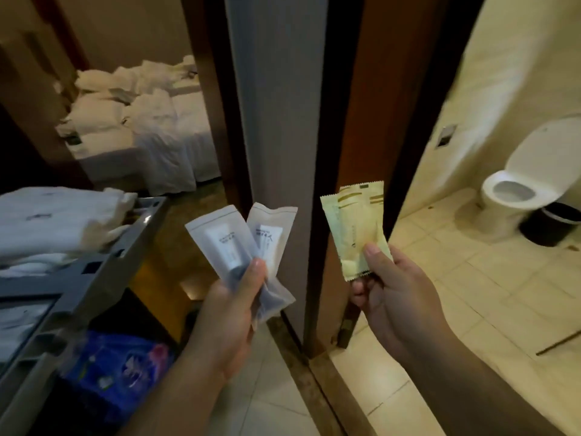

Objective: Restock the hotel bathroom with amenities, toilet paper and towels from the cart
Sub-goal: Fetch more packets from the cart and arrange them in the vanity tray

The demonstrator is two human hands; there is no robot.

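My left hand [229, 313] grips two frosted amenity pouches [248, 247], each with a small white tube inside, fanned upward. My right hand [393, 297] pinches a pale yellow sachet [355, 228] between thumb and fingers. Both hands are raised in front of the dark wooden door frame [355, 136]. The grey housekeeping cart [103, 272] stands at the lower left with folded white towels [53, 221] stacked on top.
Through the doorway on the right lie the tiled bathroom floor [471, 294], a white toilet [518, 184] with its lid up and a black bin [550, 225]. A blue package [119, 369] sits low in the cart. An unmade bed [141, 121] with white linen is at the back left.
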